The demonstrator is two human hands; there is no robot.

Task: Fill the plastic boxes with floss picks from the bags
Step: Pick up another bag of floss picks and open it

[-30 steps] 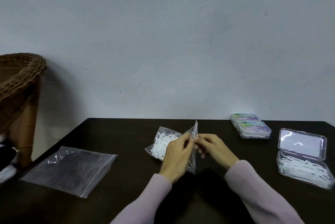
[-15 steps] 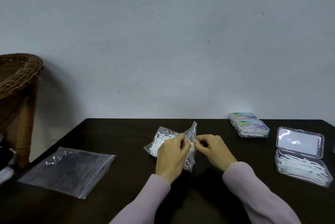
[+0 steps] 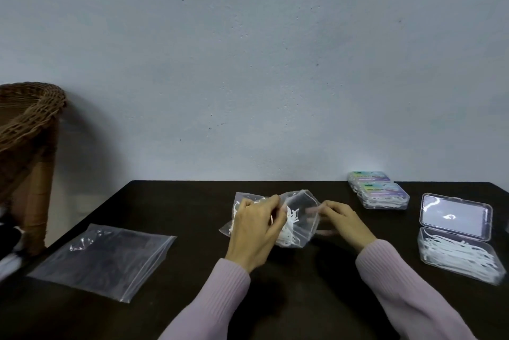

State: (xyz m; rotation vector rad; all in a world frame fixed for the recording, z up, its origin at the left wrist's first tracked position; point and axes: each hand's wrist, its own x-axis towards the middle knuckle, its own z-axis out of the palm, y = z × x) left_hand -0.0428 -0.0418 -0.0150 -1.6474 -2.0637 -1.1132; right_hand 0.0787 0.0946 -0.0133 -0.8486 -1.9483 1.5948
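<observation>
Left hand and right hand each pinch a side of the bag of floss picks mid-table, mouth spread. Empty bag lies left. Open box with picks right; two closed boxes farther back.

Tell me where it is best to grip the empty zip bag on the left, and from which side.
Probably pinch the empty zip bag at its near right corner, coming from the right. It lies flat on the table, so an edge is easiest to lift, and the zip strip there looks stiffer.
</observation>
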